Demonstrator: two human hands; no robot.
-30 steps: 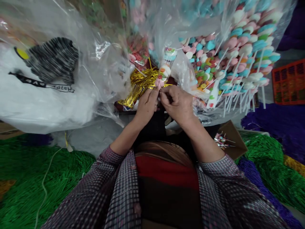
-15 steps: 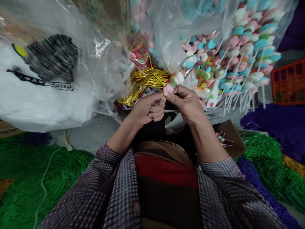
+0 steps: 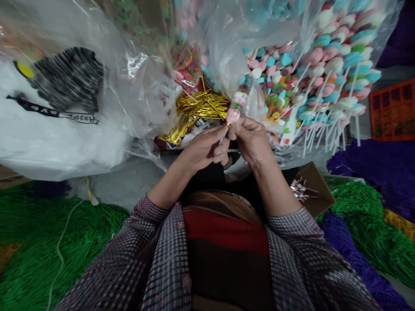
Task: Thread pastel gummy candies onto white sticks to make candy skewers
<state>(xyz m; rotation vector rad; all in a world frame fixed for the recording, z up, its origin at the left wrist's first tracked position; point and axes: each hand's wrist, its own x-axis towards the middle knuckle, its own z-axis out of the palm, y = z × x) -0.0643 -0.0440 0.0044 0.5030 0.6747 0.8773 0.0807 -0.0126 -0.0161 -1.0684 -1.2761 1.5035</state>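
Between my hands stands a candy skewer (image 3: 238,106) in a clear wrapper, with pink, green and white pieces. A bit of gold tie shows at its base. My left hand (image 3: 207,149) is closed, thumb and fingers pinching the skewer just below the candy around its stick. My right hand (image 3: 254,138) is closed too, its fingertips pinched at the gold tie on the wrapper's neck; the exact grip is partly hidden. Just beyond my left hand lies a heap of gold twist ties (image 3: 202,106).
Bare marshmallow skewers (image 3: 337,77) with white sticks are stacked at the right, beside loose candies (image 3: 275,77). A striped knit glove (image 3: 71,77) lies on white plastic bags (image 3: 65,147). A cardboard box (image 3: 319,190) holds wrapped skewers. An orange crate (image 3: 394,110) is far right; green strands (image 3: 81,242) lie left.
The candy skewer has tipped more upright and shifted slightly right. My left hand has moved right, and my right hand's fingers have come to the wrapper's neck, where gold shows.
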